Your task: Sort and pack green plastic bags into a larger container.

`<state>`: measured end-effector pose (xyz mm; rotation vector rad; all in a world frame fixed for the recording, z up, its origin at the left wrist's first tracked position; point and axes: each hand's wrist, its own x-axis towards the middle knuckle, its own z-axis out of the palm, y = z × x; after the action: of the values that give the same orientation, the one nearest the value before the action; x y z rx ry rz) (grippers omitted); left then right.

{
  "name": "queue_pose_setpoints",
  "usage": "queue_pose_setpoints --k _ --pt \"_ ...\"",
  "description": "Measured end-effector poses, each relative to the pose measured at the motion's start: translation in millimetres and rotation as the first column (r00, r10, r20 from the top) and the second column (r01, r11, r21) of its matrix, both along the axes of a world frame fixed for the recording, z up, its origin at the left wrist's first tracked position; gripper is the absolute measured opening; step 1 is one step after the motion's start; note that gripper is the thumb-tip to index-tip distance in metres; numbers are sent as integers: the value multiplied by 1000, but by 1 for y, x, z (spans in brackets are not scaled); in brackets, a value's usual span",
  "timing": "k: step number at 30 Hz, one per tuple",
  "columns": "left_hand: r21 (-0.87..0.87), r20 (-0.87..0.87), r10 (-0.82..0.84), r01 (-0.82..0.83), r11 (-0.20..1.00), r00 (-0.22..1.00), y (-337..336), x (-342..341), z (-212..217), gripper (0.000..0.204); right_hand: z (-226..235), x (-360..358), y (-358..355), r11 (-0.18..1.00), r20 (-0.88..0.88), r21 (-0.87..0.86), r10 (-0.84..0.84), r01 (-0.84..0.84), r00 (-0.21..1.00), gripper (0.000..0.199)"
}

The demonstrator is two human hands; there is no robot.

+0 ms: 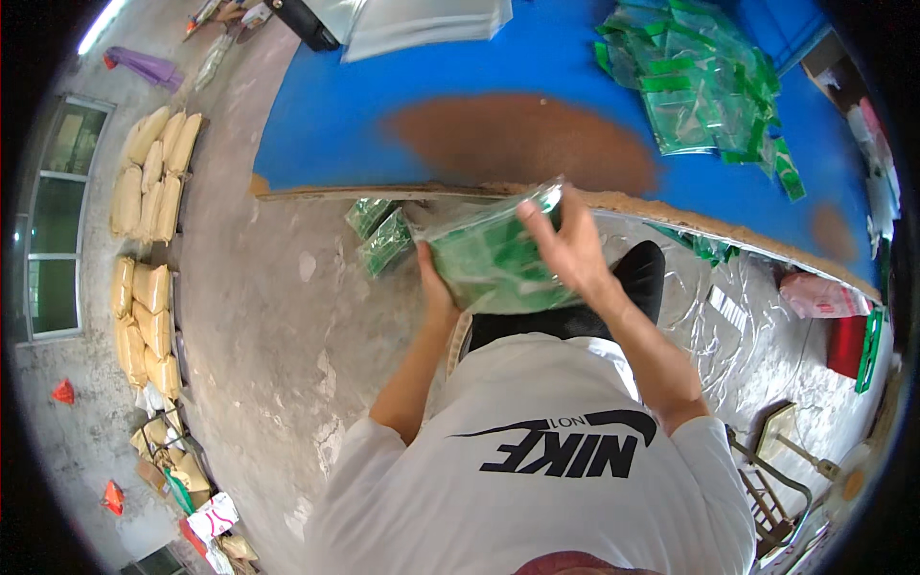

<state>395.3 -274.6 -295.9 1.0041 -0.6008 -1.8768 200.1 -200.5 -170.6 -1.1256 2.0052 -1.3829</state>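
In front of my lap I hold a clear plastic bag (494, 259) filled with flat green and clear sachets. My left hand (438, 286) grips its left edge, with the fingers mostly hidden behind it. At its upper right corner my right hand (572, 241) is closed on the clear plastic, thumb on top. Two similar green packs (386, 243) lie lower down, left of the bag and below the table edge. On the table, to the far right, spreads a loose pile of clear sachets with green strips (704, 101).
The blue table (326, 125) has a worn brown patch and a rough front edge just beyond my hands. Clear plastic sheets (426, 27) lie at its far left. Stacked tan sacks (153, 182) line the left wall. A red and green container (853, 347) stands right.
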Motion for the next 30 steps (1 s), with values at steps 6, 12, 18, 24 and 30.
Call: queue_pose_setpoints --k 6,12,18,24,30 --pt "205 36 -256 244 948 966 -13 149 -142 69 47 27 24 868 380 -126 490 -481 785 33" --pt "552 -43 119 -75 831 992 -68 258 -132 80 162 26 77 461 -442 -654 411 -600 797 33" --pt "484 -81 -204 218 848 976 -98 151 -103 87 177 56 53 398 -221 -906 -163 -141 962 16" --pt "300 -20 -563 542 785 826 -55 48 -38 73 119 -50 27 699 -633 -298 365 -650 683 19" --pt "128 40 -745 736 664 665 -6 -17 -7 54 13 -308 1 979 -877 15 -86 206 472 86"
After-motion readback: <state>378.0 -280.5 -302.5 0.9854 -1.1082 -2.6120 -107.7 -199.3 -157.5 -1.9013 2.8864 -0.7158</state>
